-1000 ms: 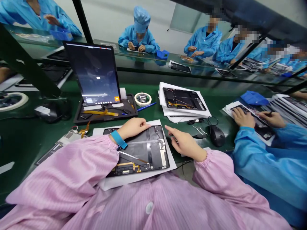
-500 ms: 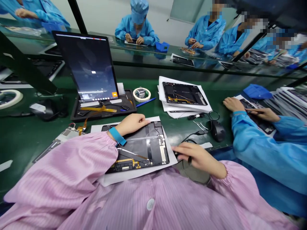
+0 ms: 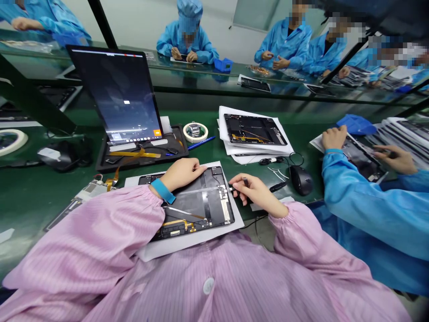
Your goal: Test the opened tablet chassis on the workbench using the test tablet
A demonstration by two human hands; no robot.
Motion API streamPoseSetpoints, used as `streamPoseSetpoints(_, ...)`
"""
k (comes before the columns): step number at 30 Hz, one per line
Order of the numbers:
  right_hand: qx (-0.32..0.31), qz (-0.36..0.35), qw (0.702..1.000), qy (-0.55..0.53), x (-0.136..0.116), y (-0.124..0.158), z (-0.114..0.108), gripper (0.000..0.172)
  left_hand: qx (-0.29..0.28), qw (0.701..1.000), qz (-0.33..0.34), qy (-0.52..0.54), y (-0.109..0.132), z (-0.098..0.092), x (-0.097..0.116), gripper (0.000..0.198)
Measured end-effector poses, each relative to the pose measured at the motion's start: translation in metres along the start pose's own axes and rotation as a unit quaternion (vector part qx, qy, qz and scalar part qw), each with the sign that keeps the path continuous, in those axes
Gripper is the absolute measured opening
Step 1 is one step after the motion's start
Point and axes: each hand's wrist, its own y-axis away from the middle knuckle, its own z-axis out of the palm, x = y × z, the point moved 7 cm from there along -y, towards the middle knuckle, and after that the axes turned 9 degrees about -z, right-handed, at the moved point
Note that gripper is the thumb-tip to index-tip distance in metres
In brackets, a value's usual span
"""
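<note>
Green assembly bench (image 3: 33,197), co-workers in blue beyond. Left hand (image 3: 182,173) lies flat, fingers together, steadying the opened tablet (image 3: 197,205) on its white sheet before the wearer. Right hand (image 3: 254,192) pinches a slim tool (image 3: 246,181) at the tablet's right edge; the next move seemingly calls for precise tip placement.

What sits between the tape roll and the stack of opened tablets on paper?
In the head view, only a blue pen lies on the green mat between the tape roll and the tablet stack; the rest is bare.
</note>
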Motion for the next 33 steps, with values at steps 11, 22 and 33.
streamPoseSetpoints(11, -0.053, 0.022, 0.996, -0.061, 0.007, -0.012, 0.011, 0.03, 0.011, 0.999, -0.013, -0.036, 0.0, 0.0, 0.004, 0.035)
streamPoseSetpoints(22, -0.022, 0.038, 0.998, -0.047, 0.011, -0.017, 0.015, 0.024, 0.009, 1.0, -0.025, -0.004, -0.007, -0.001, -0.002, 0.036)
streamPoseSetpoints(33, 0.331, -0.194, 0.852, 0.356, -0.042, 0.043, -0.092, 0.025, -0.019, 1.0, -0.014, 0.015, -0.003, 0.002, -0.004, 0.04)
